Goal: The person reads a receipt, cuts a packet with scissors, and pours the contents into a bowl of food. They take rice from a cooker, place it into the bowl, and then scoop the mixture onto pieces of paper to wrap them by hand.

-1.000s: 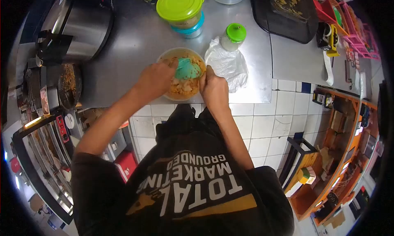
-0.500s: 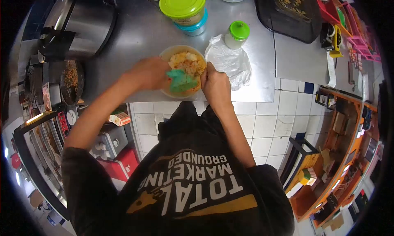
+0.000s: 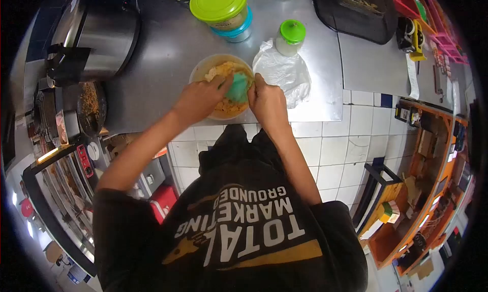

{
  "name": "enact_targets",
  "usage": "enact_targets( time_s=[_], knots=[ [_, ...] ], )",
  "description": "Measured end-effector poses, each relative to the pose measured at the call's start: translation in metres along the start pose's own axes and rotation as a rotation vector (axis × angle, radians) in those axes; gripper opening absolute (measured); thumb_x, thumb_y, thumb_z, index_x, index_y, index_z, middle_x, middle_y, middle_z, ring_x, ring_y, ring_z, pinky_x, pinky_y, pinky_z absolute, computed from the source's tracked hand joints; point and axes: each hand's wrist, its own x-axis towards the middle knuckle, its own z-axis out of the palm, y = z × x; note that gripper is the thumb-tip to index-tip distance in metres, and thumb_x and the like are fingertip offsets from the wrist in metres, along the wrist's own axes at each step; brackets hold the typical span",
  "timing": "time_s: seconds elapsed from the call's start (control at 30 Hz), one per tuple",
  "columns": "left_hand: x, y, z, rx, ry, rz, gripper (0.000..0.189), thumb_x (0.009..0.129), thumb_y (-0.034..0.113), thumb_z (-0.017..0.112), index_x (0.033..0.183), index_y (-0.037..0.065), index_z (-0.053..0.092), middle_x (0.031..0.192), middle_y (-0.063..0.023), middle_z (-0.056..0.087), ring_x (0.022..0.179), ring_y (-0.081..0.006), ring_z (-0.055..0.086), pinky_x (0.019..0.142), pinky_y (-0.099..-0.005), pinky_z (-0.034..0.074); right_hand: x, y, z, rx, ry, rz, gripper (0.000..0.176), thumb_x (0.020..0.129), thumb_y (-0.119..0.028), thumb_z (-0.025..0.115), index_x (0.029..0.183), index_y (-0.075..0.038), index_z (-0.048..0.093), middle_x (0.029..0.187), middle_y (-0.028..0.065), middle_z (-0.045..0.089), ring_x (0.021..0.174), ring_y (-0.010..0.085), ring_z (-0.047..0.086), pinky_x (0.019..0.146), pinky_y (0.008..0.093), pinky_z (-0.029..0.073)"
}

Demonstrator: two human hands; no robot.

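Note:
A translucent bowl (image 3: 198, 72) sits near the front edge of the steel table, with a yellow-orange, rice-like food mixture (image 3: 223, 69) inside. Over the bowl, my left hand (image 3: 202, 100) is closed around a green spatula (image 3: 239, 88); its blade is smeared by motion and dips into the food. My right hand (image 3: 268, 100) pinches the bowl's right rim. Just right of that hand lies a crumpled white plastic bag (image 3: 284, 76), and a jar with a green lid (image 3: 292, 32) stands at the bag's far edge.
Beyond the bowl, a lime-lidded tub (image 3: 218, 5) is stacked on a blue-lidded one (image 3: 236, 34). A large metal pot (image 3: 99, 38) stands at left, near a pan of brown crumbs (image 3: 90, 101). A black tray (image 3: 356, 18) lies at the far right.
My left hand has moved right over the bowl, and the spatula blade has swung from the near side toward the right side. My right hand stays on the rim.

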Motion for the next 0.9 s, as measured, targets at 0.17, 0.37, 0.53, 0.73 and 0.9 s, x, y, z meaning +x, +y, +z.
enact_targets(
  time_s=[0.17, 0.37, 0.53, 0.73, 0.9],
  knots=[
    [-0.016, -0.024, -0.047, -0.044, -0.281, 0.148, 0.059, 0.081, 0.002, 0.06, 0.139, 0.006, 0.051, 0.105, -0.0149, 0.065, 0.081, -0.0314, 0.07, 0.074, -0.0415, 0.059, -0.002, -0.004, -0.001, -0.014, 0.021, 0.031, 0.014, 0.089, -0.013, 0.059, 0.095, 0.0, 0.058, 0.062, 0.0272, 0.062, 0.062, 0.0461, 0.065, 0.056, 0.0536, 0.053],
    [0.0, 0.0, -0.023, 0.089, 0.06, -0.056, 0.047, 0.08, 0.003, 0.06, 0.127, 0.001, 0.059, 0.101, -0.0151, 0.068, 0.077, -0.0288, 0.072, 0.062, -0.0385, 0.059, -0.003, -0.005, 0.0, -0.035, -0.022, 0.038, 0.014, 0.09, -0.013, 0.059, 0.093, 0.001, 0.056, 0.061, 0.027, 0.061, 0.06, 0.0464, 0.065, 0.054, 0.0532, 0.053],
    [0.005, 0.021, 0.007, 0.08, 0.049, -0.425, 0.043, 0.081, 0.004, 0.063, 0.123, -0.002, 0.06, 0.094, -0.018, 0.068, 0.078, -0.0341, 0.072, 0.065, -0.0412, 0.059, -0.005, -0.008, 0.004, 0.017, 0.037, 0.064, 0.012, 0.089, -0.008, 0.06, 0.091, 0.004, 0.059, 0.062, 0.0278, 0.059, 0.06, 0.0458, 0.062, 0.055, 0.0522, 0.05],
    [-0.016, -0.002, -0.05, -0.414, -0.115, -0.274, 0.038, 0.081, 0.006, 0.064, 0.119, 0.002, 0.065, 0.09, -0.0214, 0.07, 0.083, -0.0417, 0.07, 0.075, -0.0469, 0.058, -0.004, -0.008, -0.008, 0.107, 0.051, 0.092, 0.019, 0.091, -0.008, 0.058, 0.103, 0.006, 0.065, 0.066, 0.0298, 0.06, 0.063, 0.0465, 0.062, 0.058, 0.0521, 0.051],
    [0.009, -0.008, 0.004, -0.237, -0.181, -0.197, 0.026, 0.082, 0.01, 0.064, 0.107, 0.003, 0.07, 0.091, -0.0225, 0.07, 0.084, -0.0403, 0.07, 0.076, -0.0477, 0.057, -0.003, -0.007, -0.007, 0.027, -0.048, 0.104, 0.024, 0.091, -0.008, 0.058, 0.109, 0.007, 0.065, 0.069, 0.0299, 0.061, 0.067, 0.0465, 0.064, 0.061, 0.0518, 0.052]
  ],
)
